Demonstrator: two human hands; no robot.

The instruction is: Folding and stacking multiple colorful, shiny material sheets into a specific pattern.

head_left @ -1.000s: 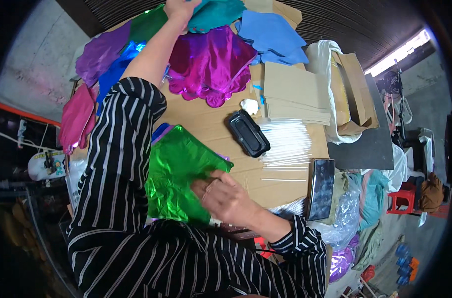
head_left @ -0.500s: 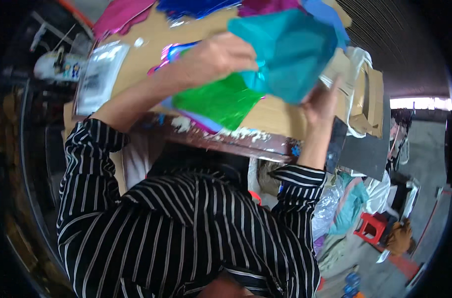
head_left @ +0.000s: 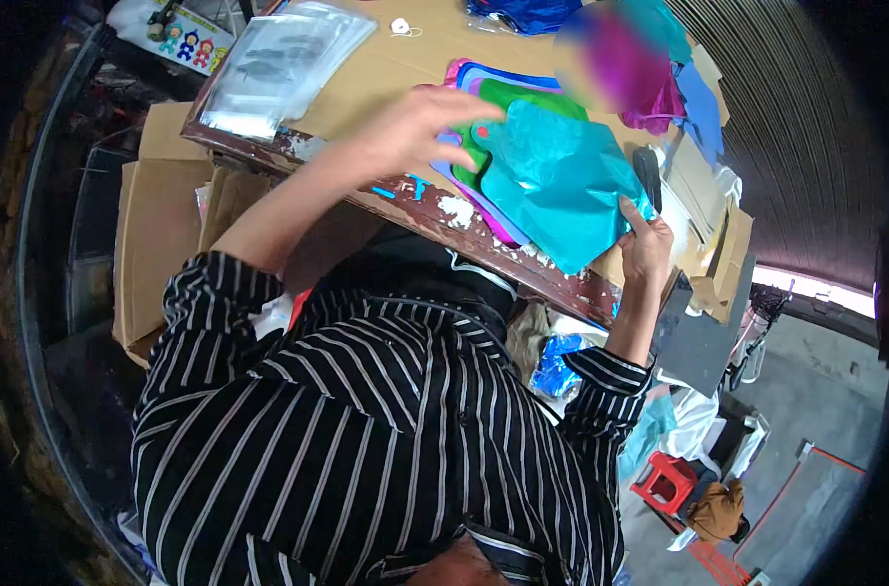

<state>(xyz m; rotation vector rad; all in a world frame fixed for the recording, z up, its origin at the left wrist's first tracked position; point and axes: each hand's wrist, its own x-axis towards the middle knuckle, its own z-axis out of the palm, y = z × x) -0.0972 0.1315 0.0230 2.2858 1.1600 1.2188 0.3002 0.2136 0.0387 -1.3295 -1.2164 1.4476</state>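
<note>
A teal sheet [head_left: 552, 176] of thin, shiny, creased material lies over a stack of coloured sheets. Green [head_left: 537, 98] and pink layers [head_left: 456, 74] of that stack show along its far and left edges. My right hand [head_left: 647, 239] pinches the teal sheet's right edge between thumb and fingers. Over the left side of the stack, my left hand [head_left: 420, 127] is open, its thumb and fingers apart beside the teal sheet's left corner. A small red spot shows near those fingertips; I cannot tell what it is.
Clear plastic bags [head_left: 288, 63] are piled on the table's left part. Magenta sheets [head_left: 640, 83], partly blurred, and a dark blue bundle [head_left: 527, 15] lie at the far side. Cardboard boxes stand at left [head_left: 161, 234] and right [head_left: 723, 259]. A red stool [head_left: 665, 482] is on the floor.
The teal sheet has come down from above the table onto the stack. My left hand has let go of it and opened. The whole view has turned and shifted.
</note>
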